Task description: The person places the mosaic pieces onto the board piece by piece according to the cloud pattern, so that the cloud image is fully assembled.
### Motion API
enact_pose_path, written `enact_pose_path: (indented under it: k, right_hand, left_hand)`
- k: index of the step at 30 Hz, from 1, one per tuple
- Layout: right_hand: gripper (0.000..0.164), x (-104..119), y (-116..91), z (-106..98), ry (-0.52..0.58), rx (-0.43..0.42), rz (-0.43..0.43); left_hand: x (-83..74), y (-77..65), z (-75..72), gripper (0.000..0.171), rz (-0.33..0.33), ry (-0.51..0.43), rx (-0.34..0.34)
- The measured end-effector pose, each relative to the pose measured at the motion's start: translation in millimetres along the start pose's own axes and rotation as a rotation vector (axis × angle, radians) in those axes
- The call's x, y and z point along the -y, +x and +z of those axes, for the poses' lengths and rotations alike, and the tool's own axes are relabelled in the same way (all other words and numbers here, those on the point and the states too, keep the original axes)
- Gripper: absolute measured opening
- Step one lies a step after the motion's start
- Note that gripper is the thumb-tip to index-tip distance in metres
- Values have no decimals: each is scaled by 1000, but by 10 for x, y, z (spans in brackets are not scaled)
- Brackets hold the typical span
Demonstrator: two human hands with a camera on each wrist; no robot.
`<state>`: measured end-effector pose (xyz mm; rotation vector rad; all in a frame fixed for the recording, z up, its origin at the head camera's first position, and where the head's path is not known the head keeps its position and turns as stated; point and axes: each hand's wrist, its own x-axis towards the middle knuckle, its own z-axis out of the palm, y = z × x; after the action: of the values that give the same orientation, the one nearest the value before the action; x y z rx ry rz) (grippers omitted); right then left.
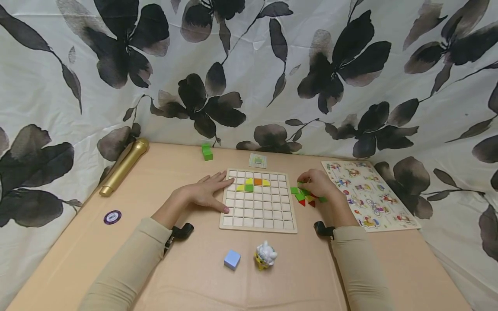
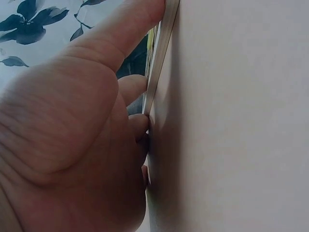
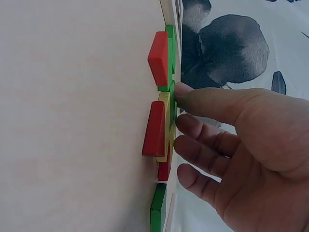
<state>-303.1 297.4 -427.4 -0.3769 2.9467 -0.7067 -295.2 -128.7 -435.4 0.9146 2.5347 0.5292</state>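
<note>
A light wooden grid board (image 1: 258, 230) with white squares lies in front of me. Near its top it carries an orange square tile (image 1: 257, 182), a green square tile (image 1: 249, 188) and several yellow triangular pieces. My left hand (image 1: 203, 192) rests at the board's left side, fingers spread and thumb touching the edge. Just right of the board lies a small heap of green, red and yellow tiles (image 1: 301, 197). Over it is my right hand (image 1: 317, 183), its fingers bent down among the pieces. In the right wrist view, the thumb touches a green tile (image 3: 172, 104); the fingertips are apart.
Behind the board are a small pattern card (image 1: 258, 160) and green blocks (image 1: 207, 152). A picture board (image 1: 367, 198) lies right. Nearer me stand a blue cube (image 1: 232, 259) and a small figurine (image 1: 266, 255). Left are a gold microphone-shaped cylinder (image 1: 124, 167) and a round disc (image 1: 112, 217).
</note>
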Motion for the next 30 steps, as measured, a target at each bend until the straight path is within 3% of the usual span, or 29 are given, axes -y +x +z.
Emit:
enact_pose_path:
  k: [6,12,22,26,30]
  right_hand:
    - [11,19,1,7,29,-30,1]
    - [4,54,-6,-10,144,-72,-31]
    - [23,266,1,-66,333,-183,-112]
    - [26,394,37,-29,413,-168,-153]
    - [23,525,73,24,415,-136,-166]
  left_hand:
    - [-4,3,-3,111,-11,-4,1]
    - [-14,10,-9,110,-8,-6,-3]
    - [-11,18,-17,110,-9,-2,4]
    - [-4,21,-21,111,-6,2,6]
    - [2,19,-23,111,-5,-3,7]
